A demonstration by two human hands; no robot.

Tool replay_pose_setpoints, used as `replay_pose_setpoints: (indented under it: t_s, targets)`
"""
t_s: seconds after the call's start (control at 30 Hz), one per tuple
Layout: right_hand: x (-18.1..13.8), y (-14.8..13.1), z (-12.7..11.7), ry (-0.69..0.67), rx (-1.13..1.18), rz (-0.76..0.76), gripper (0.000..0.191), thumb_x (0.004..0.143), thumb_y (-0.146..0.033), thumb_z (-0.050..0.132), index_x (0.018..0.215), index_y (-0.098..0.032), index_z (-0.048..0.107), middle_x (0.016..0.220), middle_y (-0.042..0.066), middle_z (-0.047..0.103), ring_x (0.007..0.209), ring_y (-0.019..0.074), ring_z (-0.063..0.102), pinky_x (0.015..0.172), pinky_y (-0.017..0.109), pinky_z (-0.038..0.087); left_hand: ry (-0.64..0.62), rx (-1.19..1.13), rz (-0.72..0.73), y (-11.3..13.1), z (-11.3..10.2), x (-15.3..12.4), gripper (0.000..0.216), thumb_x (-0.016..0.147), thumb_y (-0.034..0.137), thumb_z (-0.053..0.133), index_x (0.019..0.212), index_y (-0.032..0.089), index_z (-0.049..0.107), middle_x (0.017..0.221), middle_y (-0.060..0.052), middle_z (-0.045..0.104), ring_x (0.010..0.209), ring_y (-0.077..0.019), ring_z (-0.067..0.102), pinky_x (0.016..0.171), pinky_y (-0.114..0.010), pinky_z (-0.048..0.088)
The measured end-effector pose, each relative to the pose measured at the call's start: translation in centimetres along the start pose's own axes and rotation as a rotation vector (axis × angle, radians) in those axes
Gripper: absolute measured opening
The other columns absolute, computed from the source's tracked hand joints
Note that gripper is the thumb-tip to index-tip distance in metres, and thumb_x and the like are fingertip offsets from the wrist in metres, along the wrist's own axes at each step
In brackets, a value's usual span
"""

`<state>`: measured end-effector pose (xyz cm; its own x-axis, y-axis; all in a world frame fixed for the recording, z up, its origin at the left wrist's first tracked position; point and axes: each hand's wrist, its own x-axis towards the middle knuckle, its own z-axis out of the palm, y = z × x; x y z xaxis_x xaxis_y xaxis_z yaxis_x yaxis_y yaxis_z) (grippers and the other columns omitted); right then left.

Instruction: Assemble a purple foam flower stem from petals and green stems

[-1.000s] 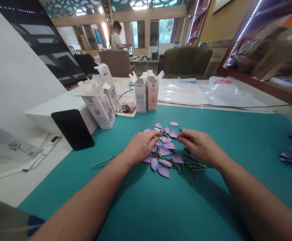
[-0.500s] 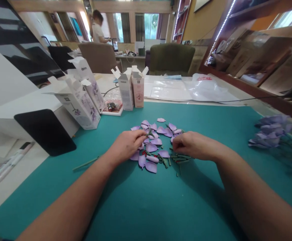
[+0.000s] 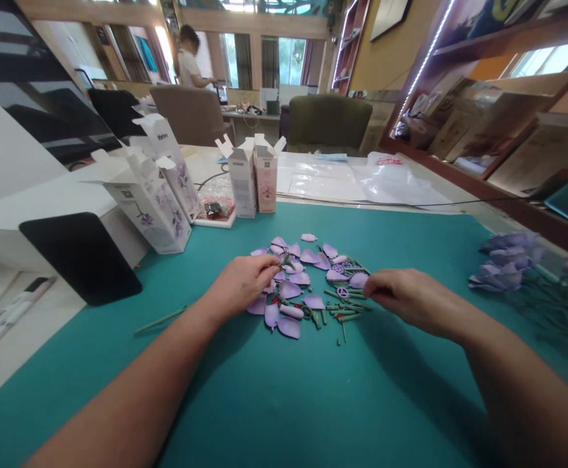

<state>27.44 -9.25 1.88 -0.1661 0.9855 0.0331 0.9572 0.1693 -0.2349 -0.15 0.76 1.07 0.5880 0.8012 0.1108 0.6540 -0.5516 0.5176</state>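
Observation:
A loose heap of lilac plastic petals (image 3: pixel 289 288) lies on the green mat (image 3: pixel 284 403). My left hand (image 3: pixel 242 283) is over the heap's left side, thumb and forefinger pinched on a small green flower piece (image 3: pixel 286 261) with pointed tips. To the right of the heap is my right hand (image 3: pixel 403 299), its fingers closed at the edge of the parts; whatever they grip is hidden. Beside its fingertips are short green stem pieces (image 3: pixel 349 317) and a lilac spoked ring (image 3: pixel 343 292). One longer green stem (image 3: pixel 161 320) rests near my left forearm.
Opened flower-kit boxes (image 3: pixel 154 214) stand at the back left, with two more boxes (image 3: pixel 243 182) at the back middle. A black tablet-like panel (image 3: pixel 82 260) leans at the left. Assembled lilac flowers (image 3: pixel 503 260) lie at the right. A person (image 3: pixel 189 58) stands far behind.
My right hand has moved right, off the parts it covered, uncovering spoked rings, petals and stem pieces. My left hand keeps its pinch on the green piece. The view has shifted slightly.

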Motion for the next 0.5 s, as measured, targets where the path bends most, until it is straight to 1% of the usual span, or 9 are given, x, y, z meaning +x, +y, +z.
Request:
replay_pose_setpoints:
  t_s: [0.07,0.13,0.2,0.23,0.3,0.37,0.43,0.5]
  targets:
    - [-0.7,0.2,0.3,-0.045,-0.019,0.018,0.019,0.077,-0.016,0.049,0.071,-0.025,0.065,0.068,0.000,0.067,0.057,0.0148,0.055,0.050,0.025,0.031,-0.005,0.000,0.002,0.0,0.0,0.0,0.037,0.088,0.040,0.038,0.101,0.020,0.067,0.077,-0.002,0.070,0.072,-0.0163,0.061,0.063,-0.023,0.042]
    - [-1.5,-0.2,0.7,-0.122,-0.017,0.003,0.018,0.077,-0.015,0.050,0.070,-0.024,0.064,0.069,0.000,0.067,0.058,0.0150,0.056,0.050,0.025,0.031,-0.013,0.004,0.002,-0.1,0.0,0.0,0.037,0.088,0.040,0.038,0.100,0.020,0.067,0.077,-0.002,0.070,0.071,-0.0164,0.061,0.063,-0.023,0.042]
    - [-2.1,-1.1,1.3,-0.170,0.007,-0.054,0.019,0.079,-0.013,0.049,0.071,-0.023,0.063,0.073,0.001,0.067,0.060,0.0149,0.057,0.052,0.025,0.033,-0.019,0.010,-0.001,-0.1,0.0,0.1,0.037,0.088,0.039,0.038,0.101,0.020,0.067,0.078,-0.002,0.070,0.072,-0.0165,0.061,0.063,-0.023,0.042]
    - [-2.3,-1.7,1.7,-0.171,0.024,-0.100,0.019,0.080,-0.013,0.048,0.073,-0.022,0.063,0.075,0.002,0.067,0.061,0.0147,0.057,0.053,0.025,0.033,-0.019,0.012,-0.001,-0.1,0.0,0.1,0.038,0.088,0.039,0.038,0.101,0.020,0.067,0.078,-0.002,0.070,0.072,-0.0166,0.062,0.064,-0.023,0.042]
    - [-2.6,-2.6,2.6,-0.142,0.048,-0.178,0.021,0.083,-0.012,0.046,0.078,-0.023,0.064,0.077,0.002,0.066,0.063,0.0147,0.057,0.054,0.025,0.034,-0.017,0.012,0.001,0.0,0.0,0.1,0.038,0.088,0.039,0.038,0.102,0.020,0.067,0.079,-0.002,0.070,0.073,-0.0168,0.062,0.064,-0.023,0.043]
    - [-2.5,-2.8,3.3,-0.117,0.053,-0.207,0.023,0.084,-0.012,0.044,0.083,-0.023,0.064,0.079,0.003,0.066,0.066,0.0154,0.058,0.056,0.026,0.036,-0.014,0.011,-0.003,0.0,0.0,0.1,0.037,0.087,0.039,0.038,0.102,0.021,0.067,0.080,-0.002,0.070,0.074,-0.0168,0.062,0.065,-0.023,0.043]
    - [-1.9,-2.2,3.8,-0.064,0.048,-0.173,0.024,0.086,-0.013,0.043,0.089,-0.023,0.065,0.084,0.004,0.067,0.072,0.0169,0.060,0.060,0.027,0.039,-0.016,0.009,-0.007,0.1,-0.1,0.1,0.037,0.087,0.039,0.039,0.101,0.021,0.067,0.080,-0.002,0.070,0.074,-0.0168,0.062,0.065,-0.024,0.043]
    - [-1.2,-1.2,4.0,0.022,0.033,-0.092,0.025,0.085,-0.014,0.043,0.097,-0.022,0.064,0.090,0.006,0.068,0.077,0.0185,0.061,0.065,0.029,0.042,-0.019,0.004,-0.011,0.3,-0.2,0.0,0.036,0.086,0.038,0.038,0.098,0.021,0.067,0.078,-0.002,0.070,0.073,-0.0168,0.061,0.064,-0.024,0.043]
